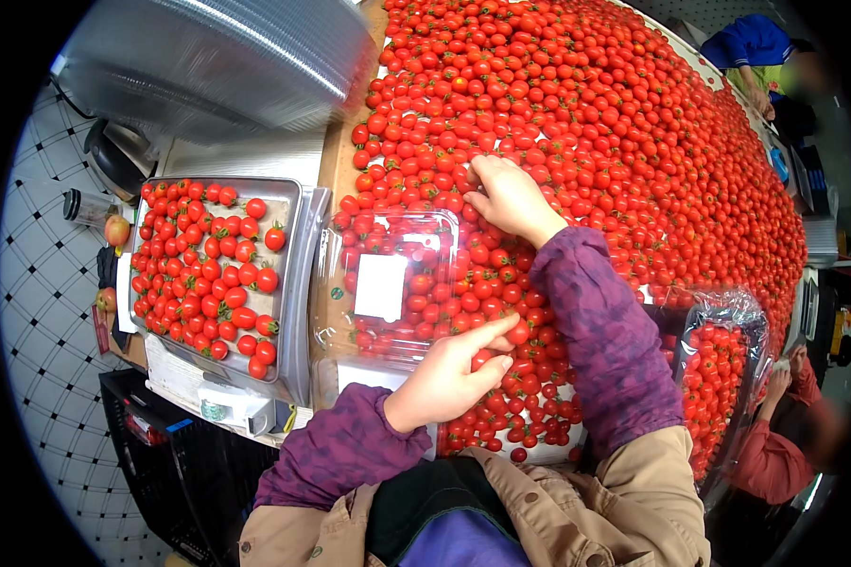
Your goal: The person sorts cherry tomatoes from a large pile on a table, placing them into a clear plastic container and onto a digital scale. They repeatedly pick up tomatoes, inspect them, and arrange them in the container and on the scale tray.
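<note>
A broad bed of loose cherry tomatoes (581,106) covers the table before me. My left hand (450,372) is low over it, index finger and thumb apart. Its index fingertip is at a single cherry tomato (518,332), and another shows in the gap beside the thumb. Farther up, my right hand (507,195) reaches into the tomatoes with bent fingers; whether one is pinched there is hidden. Left of both hands lies a clear plastic clamshell container (440,227) with a blank-looking white label (381,287); red tomatoes show through its plastic.
A metal tray (291,283) of cherry tomatoes sits at left, below stacked clear plastic containers (220,64). A film-lined crate (748,319) of tomatoes stands by my right arm. An electric kettle (117,159) is far left. Two other people (748,42) work along the right side.
</note>
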`<state>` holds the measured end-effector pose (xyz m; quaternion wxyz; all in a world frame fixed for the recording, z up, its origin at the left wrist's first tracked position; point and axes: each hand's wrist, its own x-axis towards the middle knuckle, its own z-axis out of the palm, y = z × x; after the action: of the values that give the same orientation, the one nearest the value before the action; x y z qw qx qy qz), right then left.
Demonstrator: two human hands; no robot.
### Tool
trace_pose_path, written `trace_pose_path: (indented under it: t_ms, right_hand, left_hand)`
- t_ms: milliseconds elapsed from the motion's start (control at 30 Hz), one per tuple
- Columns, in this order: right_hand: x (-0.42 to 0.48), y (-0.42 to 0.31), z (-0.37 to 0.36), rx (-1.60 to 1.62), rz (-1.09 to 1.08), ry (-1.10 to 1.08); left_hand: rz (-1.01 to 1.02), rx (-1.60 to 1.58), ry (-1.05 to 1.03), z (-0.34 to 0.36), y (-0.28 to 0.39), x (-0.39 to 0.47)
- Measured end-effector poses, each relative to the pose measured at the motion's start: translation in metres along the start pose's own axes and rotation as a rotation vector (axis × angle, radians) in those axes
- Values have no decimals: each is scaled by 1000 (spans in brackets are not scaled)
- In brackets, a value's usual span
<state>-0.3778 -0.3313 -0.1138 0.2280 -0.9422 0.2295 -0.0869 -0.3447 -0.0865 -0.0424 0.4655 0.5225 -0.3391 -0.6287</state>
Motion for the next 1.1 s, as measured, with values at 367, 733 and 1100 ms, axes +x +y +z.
trace_pose_path:
  t_ms: [367, 733, 1100]
  right_hand:
    - [-22, -47, -42, 794, 236, -69]
    - [43, -23, -8, 8, -8, 107]
    - [102, -51, 37, -298, -443, 9]
  left_hand:
    - [23, -578, 240, -32, 21, 6]
    - [13, -92, 227, -22, 10, 19]
    - [-19, -222, 181, -26, 3, 8]
